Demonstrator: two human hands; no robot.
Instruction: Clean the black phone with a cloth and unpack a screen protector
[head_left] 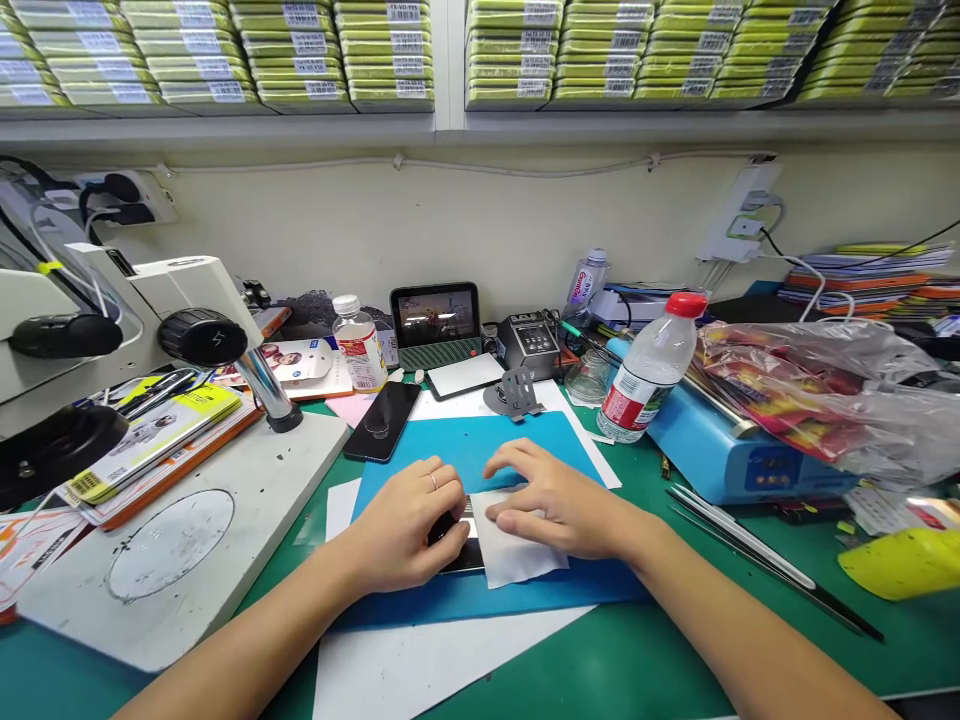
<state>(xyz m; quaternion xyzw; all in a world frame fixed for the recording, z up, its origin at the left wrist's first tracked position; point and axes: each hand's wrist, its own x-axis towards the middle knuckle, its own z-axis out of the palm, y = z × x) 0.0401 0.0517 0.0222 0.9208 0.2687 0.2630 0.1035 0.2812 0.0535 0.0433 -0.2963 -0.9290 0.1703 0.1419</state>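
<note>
My left hand (416, 522) is closed on the edge of a dark, flat, phone-like device (466, 558) lying on the blue mat (409, 604). Most of the device is hidden by this hand and by a white wipe or sheet of thin paper (517, 558). A pale striped part shows between the two. My right hand (559, 500) rests over the white sheet, fingers spread, with fingertips touching its upper part. Whether it pinches the sheet cannot be made out.
A black phone (384, 420) lies behind my left hand, beside a phone stand (517, 395). Red-capped bottle (649, 370), blue machine (712, 455) and tweezers (750, 540) are at right. A microscope base (172, 540) stands left. A small screen (436, 315) faces me.
</note>
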